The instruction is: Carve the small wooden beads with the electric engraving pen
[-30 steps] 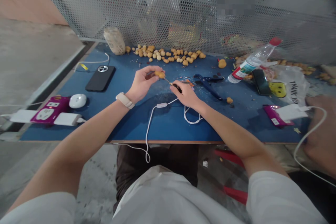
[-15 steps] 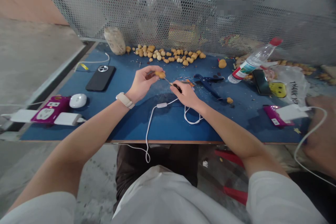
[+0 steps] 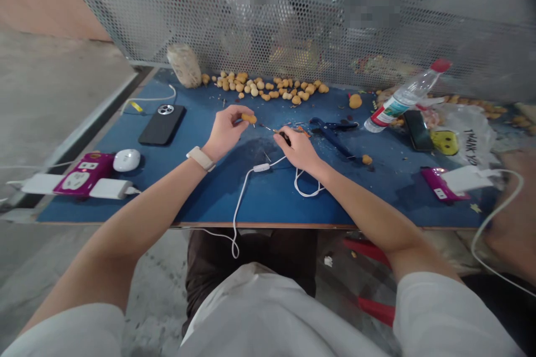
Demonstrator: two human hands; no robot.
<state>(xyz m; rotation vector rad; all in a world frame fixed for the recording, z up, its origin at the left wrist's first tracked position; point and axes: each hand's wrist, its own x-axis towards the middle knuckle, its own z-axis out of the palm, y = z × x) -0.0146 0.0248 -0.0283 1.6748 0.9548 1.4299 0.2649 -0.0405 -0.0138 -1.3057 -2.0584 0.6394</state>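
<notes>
My left hand [image 3: 228, 129], with a pale band on its wrist, pinches a small rounded yellow-orange piece [image 3: 250, 119] between thumb and fingertips above the blue table. Closed round the dark handle of a pen-like tool [image 3: 286, 138] is my right hand [image 3: 299, 149]. Its thin metal tip [image 3: 268, 128] points left at the piece, with a small gap between them. A white cord [image 3: 247, 192] with an inline switch [image 3: 262, 167] runs below my right hand, apparently from the tool. Just right of that hand lie blue-handled pliers [image 3: 335, 136].
Several yellowish rounded pieces [image 3: 268, 88] line the back by a perforated metal screen [image 3: 293, 28]. A phone [image 3: 161, 129], white case [image 3: 127, 160] and purple power strip [image 3: 81, 175] lie left. A bottle [image 3: 404, 100], plastic bag [image 3: 473, 128] and another person's arm [image 3: 513, 217] are right.
The tool's tip has come away from the yellow-orange piece, leaving a gap. My left hand has shifted slightly left with the piece; my right hand has moved slightly right.
</notes>
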